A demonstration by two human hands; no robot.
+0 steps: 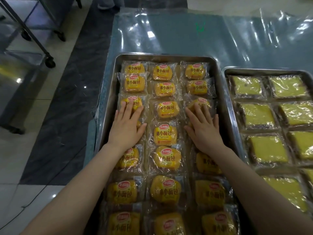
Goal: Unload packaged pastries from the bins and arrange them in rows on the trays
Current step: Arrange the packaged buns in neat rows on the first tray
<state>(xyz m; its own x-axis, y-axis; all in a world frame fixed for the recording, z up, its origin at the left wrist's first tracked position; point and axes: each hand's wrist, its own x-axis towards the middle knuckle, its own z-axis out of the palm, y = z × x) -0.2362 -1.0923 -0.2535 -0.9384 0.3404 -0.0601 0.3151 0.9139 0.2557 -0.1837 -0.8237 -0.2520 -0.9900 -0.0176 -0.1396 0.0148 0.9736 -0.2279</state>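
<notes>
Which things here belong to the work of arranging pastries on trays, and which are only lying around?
For the job:
- left hand and right hand, both flat on bread packs
- near tray holding those packs
- cake packs in the second tray

Lying about:
- wheeled rack on the floor
- plastic sheet beyond the trays

A blue-grey table (pixel 177 39) under a shiny clear plastic sheet (pixel 254 36) carries a steel tray (pixel 166 57), with a second steel tray (pixel 271 71) just beside it.
</notes>
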